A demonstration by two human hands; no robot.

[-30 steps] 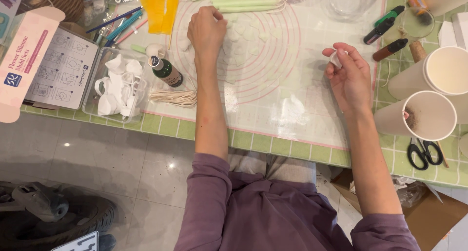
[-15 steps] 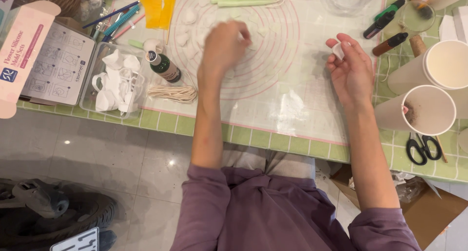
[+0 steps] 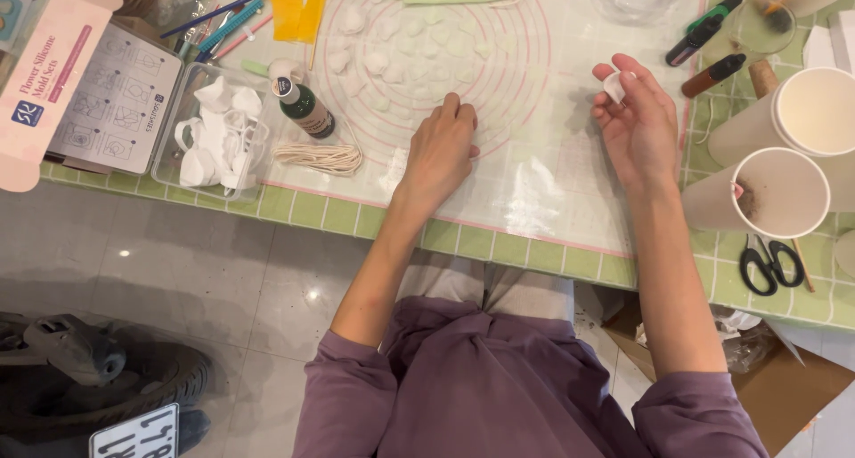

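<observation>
Left hand [image 3: 443, 148]: a second ago it reached far up the silicone mat [image 3: 534, 111], near the green bottle [image 3: 305, 109]; half a second ago it was lifted mid-mat; now it lies nearer the person, fingertips down by the small white petals [image 3: 392, 57].
Left forearm: swung rightward, away from the bottle and the coil of string [image 3: 319, 158].
Right hand [image 3: 639, 124]: barely shifted, its fingers curling more closely round the small white piece [image 3: 614, 86].

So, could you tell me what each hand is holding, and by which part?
The right hand pinches a small white piece at its edge between thumb and fingertips. The left hand holds nothing; it rests on the mat.
</observation>
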